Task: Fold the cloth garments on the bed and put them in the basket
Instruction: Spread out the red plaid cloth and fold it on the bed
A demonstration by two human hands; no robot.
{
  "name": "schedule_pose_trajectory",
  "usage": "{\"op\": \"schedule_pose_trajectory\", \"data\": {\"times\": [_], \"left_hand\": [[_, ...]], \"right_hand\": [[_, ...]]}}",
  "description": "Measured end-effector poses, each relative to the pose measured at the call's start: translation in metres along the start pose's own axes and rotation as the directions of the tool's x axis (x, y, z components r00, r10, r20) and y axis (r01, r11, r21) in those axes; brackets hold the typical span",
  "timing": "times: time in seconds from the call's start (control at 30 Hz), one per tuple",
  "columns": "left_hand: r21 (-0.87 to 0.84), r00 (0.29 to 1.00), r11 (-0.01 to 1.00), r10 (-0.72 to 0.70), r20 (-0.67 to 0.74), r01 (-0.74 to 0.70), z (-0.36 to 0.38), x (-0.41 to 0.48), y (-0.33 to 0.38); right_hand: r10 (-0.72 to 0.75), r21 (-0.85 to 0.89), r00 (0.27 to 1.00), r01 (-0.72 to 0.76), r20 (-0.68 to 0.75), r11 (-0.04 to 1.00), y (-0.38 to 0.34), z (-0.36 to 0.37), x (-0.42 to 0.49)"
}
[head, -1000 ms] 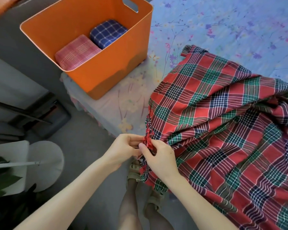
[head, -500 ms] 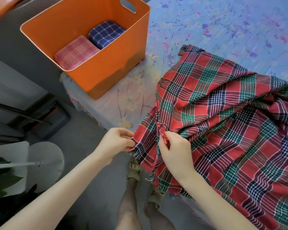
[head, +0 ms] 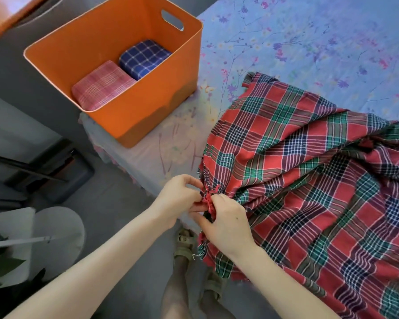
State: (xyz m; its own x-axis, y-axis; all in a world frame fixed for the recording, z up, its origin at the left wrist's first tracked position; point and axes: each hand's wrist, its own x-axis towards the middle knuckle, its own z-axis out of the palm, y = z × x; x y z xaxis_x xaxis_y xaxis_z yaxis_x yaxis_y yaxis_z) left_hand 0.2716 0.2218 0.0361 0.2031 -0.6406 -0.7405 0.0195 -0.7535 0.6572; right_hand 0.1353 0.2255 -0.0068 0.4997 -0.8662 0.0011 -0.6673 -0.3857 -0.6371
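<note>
Floral bed (head: pixel 309 42) | basket (head: pixel 161 111): two folded cloths (head: pixel 104 85) in | red plaid cloth (head: pixel 309 180) unfolded | our left hand (head: pixel 177 199), right hand (head: pixel 228 222) pinch its edge

Sandalled feet (head: pixel 189 245) on grey floor (head: pixel 115 203), white round stool (head: pixel 62 229), green leaves (head: pixel 2 265)

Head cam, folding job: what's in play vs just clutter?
In play: red plaid cloth, pinched by left hand and right hand; orange basket holding pink cloth and blue cloth; bed.
Clutter: plant; white stool.
</note>
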Motion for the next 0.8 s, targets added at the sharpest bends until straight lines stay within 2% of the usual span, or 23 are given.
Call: {"op": "schedule_pose_trajectory", "data": {"times": [0.1,0.2,0.3,0.37,0.4,0.47,0.53,0.67,0.73,0.8], "left_hand": [[0.104,0.995,0.994,0.023,0.095,-0.033,0.008,0.004,0.021],[0.211,0.976,0.973,0.046,0.215,-0.092,0.016,0.006,0.035],[0.420,0.967,0.877,0.161,0.199,-0.233,0.023,0.012,0.044],[0.531,0.946,0.783,0.286,0.156,-0.324,0.028,0.016,0.056],[0.548,0.928,0.754,0.347,0.136,-0.362,0.031,0.017,0.069],[0.533,0.893,0.736,0.439,0.094,-0.418,0.033,0.021,0.090],[0.510,0.855,0.718,0.513,0.073,-0.474,0.034,0.024,0.115],[0.502,0.781,0.643,0.614,0.114,-0.578,0.044,0.022,0.175],[0.481,0.706,0.567,0.688,0.169,-0.668,0.054,0.016,0.206],[0.517,0.606,0.410,0.739,0.294,-0.752,0.068,0.003,0.241]], "right_hand": [[0.116,0.120,0.993,-0.116,0.001,0.986,0.014,-0.014,0.011],[0.204,0.151,0.979,-0.199,-0.021,0.968,0.027,-0.044,0.014],[0.303,0.173,0.949,-0.286,-0.083,0.943,0.039,-0.091,0.021],[0.426,0.333,0.897,-0.368,-0.118,0.868,0.036,-0.130,0.032],[0.492,0.443,0.861,-0.394,-0.127,0.805,0.034,-0.154,0.038],[0.592,0.547,0.793,-0.435,-0.143,0.715,0.031,-0.189,0.050],[0.600,0.566,0.778,-0.414,-0.186,0.713,0.029,-0.223,0.057],[0.512,0.527,0.810,-0.313,-0.286,0.790,0.014,-0.297,0.061],[0.465,0.481,0.826,-0.281,-0.320,0.831,0.002,-0.334,0.058],[0.425,0.416,0.825,-0.261,-0.372,0.871,-0.012,-0.369,0.052]]}}
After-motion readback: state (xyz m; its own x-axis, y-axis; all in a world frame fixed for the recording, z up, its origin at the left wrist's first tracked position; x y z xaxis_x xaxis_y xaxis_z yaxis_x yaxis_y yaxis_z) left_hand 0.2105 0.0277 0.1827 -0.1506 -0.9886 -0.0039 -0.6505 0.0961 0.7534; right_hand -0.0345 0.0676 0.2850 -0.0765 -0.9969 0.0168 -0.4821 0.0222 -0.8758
